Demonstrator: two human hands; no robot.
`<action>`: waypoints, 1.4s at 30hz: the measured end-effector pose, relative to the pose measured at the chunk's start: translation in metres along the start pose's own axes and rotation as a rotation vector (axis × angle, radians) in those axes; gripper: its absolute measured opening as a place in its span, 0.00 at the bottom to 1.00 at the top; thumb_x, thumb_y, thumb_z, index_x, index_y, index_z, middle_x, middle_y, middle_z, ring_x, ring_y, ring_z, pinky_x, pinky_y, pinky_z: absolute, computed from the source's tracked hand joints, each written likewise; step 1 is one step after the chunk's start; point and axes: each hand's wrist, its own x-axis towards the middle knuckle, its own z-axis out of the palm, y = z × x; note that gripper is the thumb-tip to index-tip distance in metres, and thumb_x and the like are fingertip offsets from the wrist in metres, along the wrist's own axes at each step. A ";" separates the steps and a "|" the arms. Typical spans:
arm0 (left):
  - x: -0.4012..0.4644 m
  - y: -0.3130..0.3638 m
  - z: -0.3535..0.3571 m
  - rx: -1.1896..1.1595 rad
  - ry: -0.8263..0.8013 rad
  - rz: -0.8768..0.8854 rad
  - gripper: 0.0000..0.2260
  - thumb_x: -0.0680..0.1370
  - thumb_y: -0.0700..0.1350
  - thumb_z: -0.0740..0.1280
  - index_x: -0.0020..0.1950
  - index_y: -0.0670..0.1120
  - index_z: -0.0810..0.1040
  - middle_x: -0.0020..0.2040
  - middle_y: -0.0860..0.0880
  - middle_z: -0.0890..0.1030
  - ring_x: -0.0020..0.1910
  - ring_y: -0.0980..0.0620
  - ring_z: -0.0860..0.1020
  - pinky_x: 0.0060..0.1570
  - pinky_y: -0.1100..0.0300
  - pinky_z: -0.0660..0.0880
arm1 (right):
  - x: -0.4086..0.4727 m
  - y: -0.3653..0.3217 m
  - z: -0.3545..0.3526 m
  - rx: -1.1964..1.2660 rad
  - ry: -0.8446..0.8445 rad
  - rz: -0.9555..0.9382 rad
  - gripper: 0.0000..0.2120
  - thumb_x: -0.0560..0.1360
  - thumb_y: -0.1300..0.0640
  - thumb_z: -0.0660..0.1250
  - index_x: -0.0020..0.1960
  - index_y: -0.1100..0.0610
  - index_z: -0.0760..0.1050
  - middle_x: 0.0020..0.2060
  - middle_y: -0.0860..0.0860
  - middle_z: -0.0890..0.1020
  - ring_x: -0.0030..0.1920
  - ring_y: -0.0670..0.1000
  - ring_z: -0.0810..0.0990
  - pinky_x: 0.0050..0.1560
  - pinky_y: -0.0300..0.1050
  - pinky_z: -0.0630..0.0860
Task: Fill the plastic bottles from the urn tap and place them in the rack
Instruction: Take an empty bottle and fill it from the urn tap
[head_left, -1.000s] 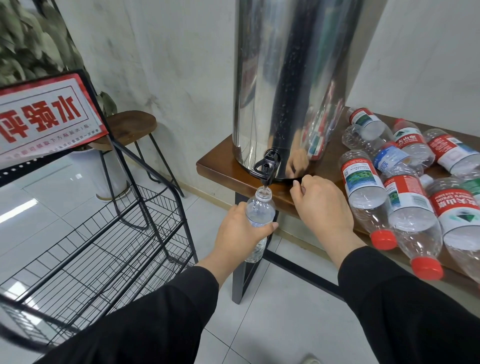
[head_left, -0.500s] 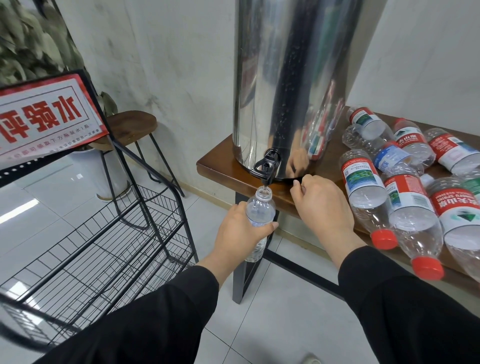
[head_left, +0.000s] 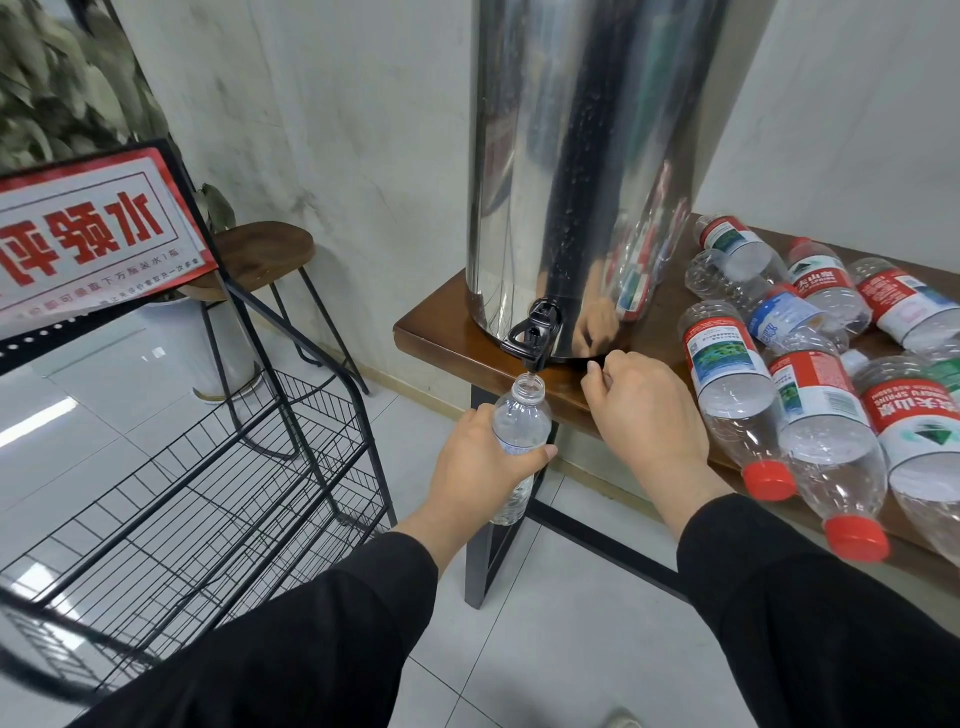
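Note:
My left hand (head_left: 480, 467) grips a small clear plastic bottle (head_left: 521, 423) upright, its open mouth directly under the black tap (head_left: 535, 338) of the tall steel urn (head_left: 597, 156). A thin stream runs from the tap into the bottle's neck. My right hand (head_left: 644, 415) rests on the edge of the wooden table (head_left: 447, 338) just right of the tap, fingers curled under; nothing shows inside them. The black wire rack (head_left: 208, 493) stands at the left, and the shelves I can see hold no bottles.
Several empty capped bottles (head_left: 821, 395) with red labels lie on their sides on the table, right of the urn. A red and white sign (head_left: 88, 228) tops the rack. Behind the rack are a wooden stool (head_left: 265, 249), a white pot and a leafy plant (head_left: 62, 78).

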 end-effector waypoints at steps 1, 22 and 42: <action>0.000 0.000 0.000 -0.002 -0.002 -0.003 0.28 0.70 0.63 0.76 0.64 0.51 0.74 0.54 0.53 0.76 0.54 0.53 0.77 0.55 0.57 0.78 | 0.000 0.000 0.000 0.001 0.004 -0.004 0.14 0.82 0.47 0.58 0.40 0.50 0.68 0.33 0.47 0.74 0.34 0.48 0.73 0.33 0.42 0.67; 0.000 0.002 0.001 -0.009 -0.003 -0.010 0.28 0.71 0.63 0.76 0.64 0.51 0.74 0.54 0.53 0.76 0.54 0.53 0.78 0.56 0.56 0.79 | 0.000 -0.001 -0.004 0.021 -0.016 0.003 0.14 0.82 0.48 0.58 0.39 0.50 0.67 0.32 0.46 0.71 0.34 0.48 0.70 0.34 0.42 0.63; -0.001 0.003 0.001 -0.027 0.006 -0.019 0.28 0.70 0.63 0.77 0.64 0.51 0.74 0.54 0.53 0.76 0.54 0.53 0.78 0.55 0.57 0.78 | 0.001 0.002 -0.004 0.078 -0.022 0.010 0.15 0.83 0.47 0.57 0.41 0.52 0.71 0.35 0.47 0.75 0.37 0.50 0.74 0.36 0.44 0.67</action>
